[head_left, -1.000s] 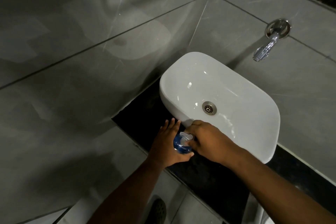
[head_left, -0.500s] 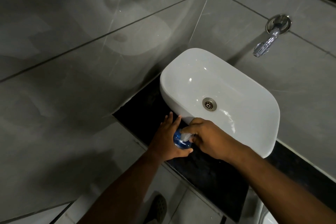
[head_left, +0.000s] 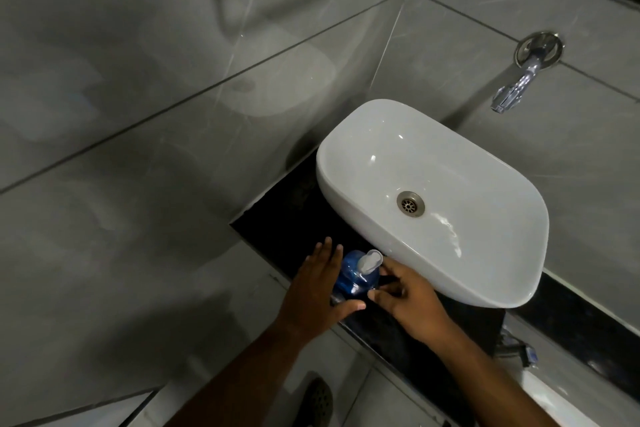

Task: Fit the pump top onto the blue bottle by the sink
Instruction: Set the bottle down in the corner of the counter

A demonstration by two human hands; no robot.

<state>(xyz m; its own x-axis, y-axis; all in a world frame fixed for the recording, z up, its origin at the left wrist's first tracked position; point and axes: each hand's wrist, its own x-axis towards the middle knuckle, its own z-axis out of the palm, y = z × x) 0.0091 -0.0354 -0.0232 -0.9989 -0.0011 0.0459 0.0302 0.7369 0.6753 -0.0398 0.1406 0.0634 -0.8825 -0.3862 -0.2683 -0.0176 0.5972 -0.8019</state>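
Right hand (head_left: pixel 412 302) has apparently released the pump top (head_left: pixel 370 260); left hand (head_left: pixel 318 288) cups the blue bottle (head_left: pixel 356 279), fingers loose.

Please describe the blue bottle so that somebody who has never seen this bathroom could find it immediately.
Find the white oval sink on the black counter, below the chrome wall tap. The blue bottle stands on the counter by the sink's near-left corner, between the left hand and the right hand. It is the only blue thing beside the sink, with a pale pump top on it.
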